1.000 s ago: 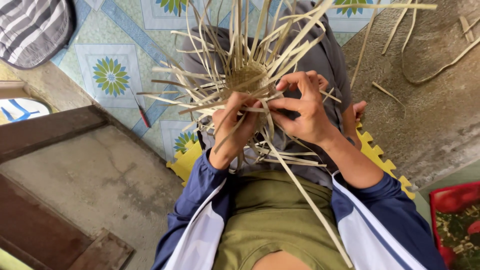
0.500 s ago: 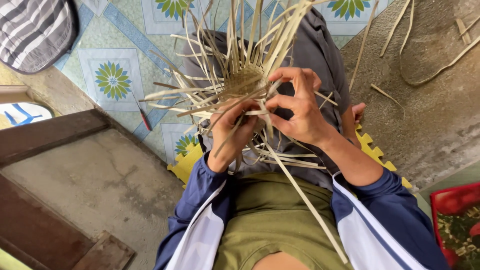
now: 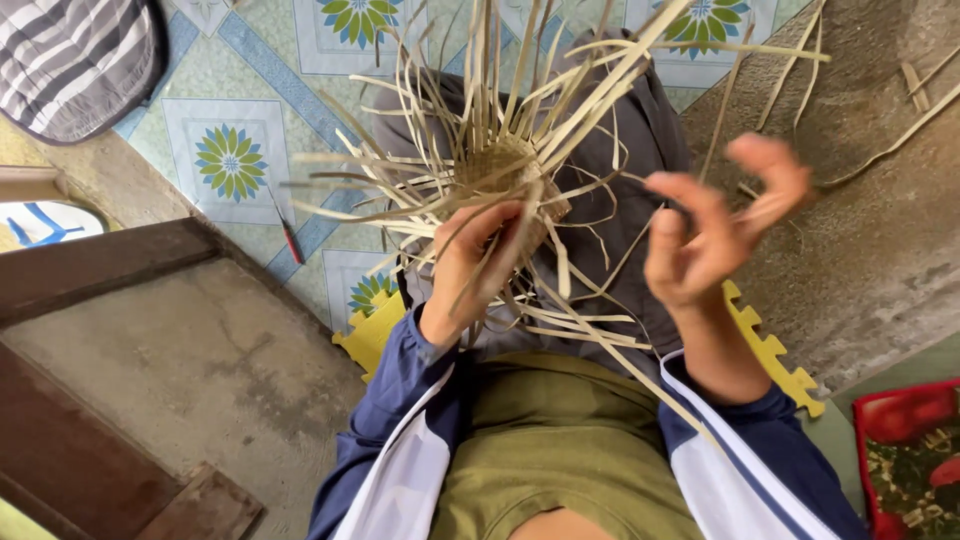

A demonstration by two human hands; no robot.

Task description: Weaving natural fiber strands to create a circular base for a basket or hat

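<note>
A small woven piece of pale bamboo strips point(image 3: 500, 165) sits over my lap, with many loose strip ends fanning out from its woven centre. My left hand point(image 3: 475, 265) grips it from below, fingers among the strips. My right hand point(image 3: 715, 225) is off to the right of the weave, fingers apart and curled; a thin strip seems to run past its fingers, but I cannot tell whether it pinches one. I sit with grey trousers, an olive shirt and a blue and white jacket.
A yellow foam mat point(image 3: 775, 350) lies under me on patterned floor tiles point(image 3: 230, 160). A red-handled tool point(image 3: 288, 235) lies on the tiles. Striped fabric point(image 3: 70, 55) is at top left, a red patterned cloth point(image 3: 915, 455) at bottom right, loose strips point(image 3: 900, 120) on concrete at right.
My right hand has let go of the weave and swung out to the right with its fingers spread. My left hand still holds the woven centre.
</note>
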